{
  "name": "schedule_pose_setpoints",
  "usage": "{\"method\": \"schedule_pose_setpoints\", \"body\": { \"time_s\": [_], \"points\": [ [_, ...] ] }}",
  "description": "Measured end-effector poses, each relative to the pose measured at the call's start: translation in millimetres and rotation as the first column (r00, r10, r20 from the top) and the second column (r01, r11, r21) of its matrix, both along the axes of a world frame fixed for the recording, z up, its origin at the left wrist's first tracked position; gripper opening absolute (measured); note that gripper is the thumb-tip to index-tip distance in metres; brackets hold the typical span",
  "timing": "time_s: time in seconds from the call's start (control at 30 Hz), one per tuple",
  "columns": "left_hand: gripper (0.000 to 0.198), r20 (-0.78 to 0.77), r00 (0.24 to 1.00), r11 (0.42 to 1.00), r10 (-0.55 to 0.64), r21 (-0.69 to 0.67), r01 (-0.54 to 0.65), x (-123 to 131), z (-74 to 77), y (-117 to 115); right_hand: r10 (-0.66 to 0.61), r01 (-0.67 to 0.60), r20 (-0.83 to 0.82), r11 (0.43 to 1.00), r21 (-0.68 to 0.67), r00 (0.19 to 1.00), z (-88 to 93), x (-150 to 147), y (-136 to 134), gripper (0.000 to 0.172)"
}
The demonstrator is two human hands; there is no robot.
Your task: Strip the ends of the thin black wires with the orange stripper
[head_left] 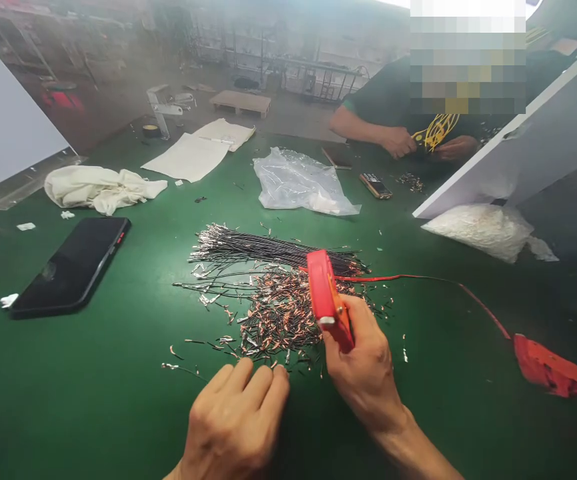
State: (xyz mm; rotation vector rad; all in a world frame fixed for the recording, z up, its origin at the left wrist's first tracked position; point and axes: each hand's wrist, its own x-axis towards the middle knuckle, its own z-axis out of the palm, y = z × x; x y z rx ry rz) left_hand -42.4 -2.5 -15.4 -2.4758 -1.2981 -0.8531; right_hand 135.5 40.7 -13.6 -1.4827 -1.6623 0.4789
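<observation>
My right hand (365, 363) is wrapped round a red wire stripper (321, 287) with an orange lever, held over the right side of a pile of short wire offcuts (281, 313) with copper ends. Close to the pile's near edge, my left hand (241, 410) is closed, knuckles up; what its fingers hold is hidden. A thin black wire (183, 369) with a silvery terminal runs toward that hand, and I cannot tell whether it is gripped. Behind the offcuts lies a bundle of black wires (268, 247), terminals at the left, copper ends at the right.
A black phone (73, 267) and white cloth (103, 187) lie left. Beyond the wires are a clear plastic bag (298, 180) and a keypad phone (375, 186). Right are a filled bag (481, 227), a white panel (523, 133) and red cloth (553, 370). Another person's hands (401, 142) hold yellow wires.
</observation>
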Motion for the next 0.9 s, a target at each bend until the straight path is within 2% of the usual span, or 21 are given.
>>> {"method": "schedule_pose_setpoints", "body": {
  "time_s": [0.13,0.27,0.4,0.57,0.73,0.9],
  "points": [
    [0.018,0.08,0.997,1.0,-0.017,-0.008,0.017,-3,7.7,3,0.061,-0.095,-0.203,0.982,-0.161,0.977,12.0,4,0,0.01],
    [0.01,0.123,0.991,0.999,-0.049,-0.016,0.051,-4,12.3,6,0.156,-0.285,-0.402,0.915,-0.285,0.902,25.0,-1,-5,0.014],
    [0.01,0.143,0.988,0.998,-0.06,0.01,0.059,-2,12.5,7,0.075,-0.411,-0.637,0.82,-0.398,0.767,26.7,-6,-9,0.018],
    [0.014,0.183,0.979,0.996,-0.086,-0.015,0.091,1,8.3,6,0.061,-0.422,-0.66,0.812,-0.403,0.748,25.4,-7,-12,0.018],
    [0.02,0.308,0.946,0.988,-0.105,-0.073,0.134,2,5.8,5,0.064,-0.46,-0.677,0.78,-0.424,0.733,30.0,-4,-13,0.02],
    [0.021,0.414,0.907,0.965,-0.082,-0.194,0.176,4,7.0,5,0.017,-0.446,-0.693,0.777,-0.444,0.721,21.8,-2,-14,0.02]
  ]
}}
